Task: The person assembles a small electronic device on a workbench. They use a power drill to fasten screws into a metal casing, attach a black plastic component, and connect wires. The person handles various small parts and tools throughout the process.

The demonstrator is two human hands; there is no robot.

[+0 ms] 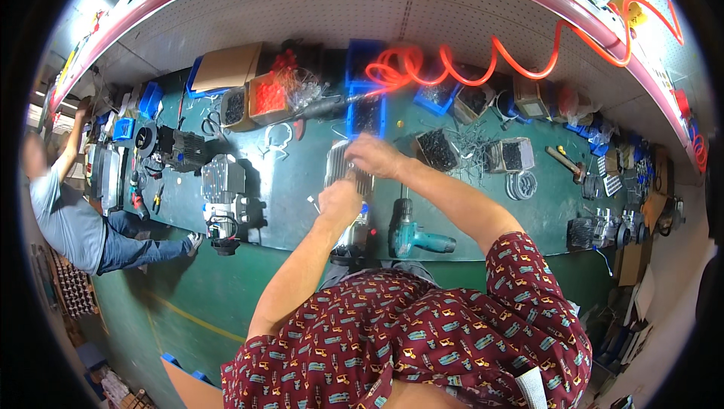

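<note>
- Motor (336,163): on table (290,186).
- Left hand (341,199): curled over motor; grasp cannot be told.
- Right hand (375,157): bent over motor's far part; grasp hidden.
- Drill (411,238): right of motor.

A green-topped workbench (290,182) carries a finned motor (336,164); around it, a blue bin (366,116) sits near twelve o'clock, a hammer (564,162) at three, a teal drill (411,237) between four and five, a grey motor (224,179) at nine, a red-filled carton (269,97) past ten.
</note>
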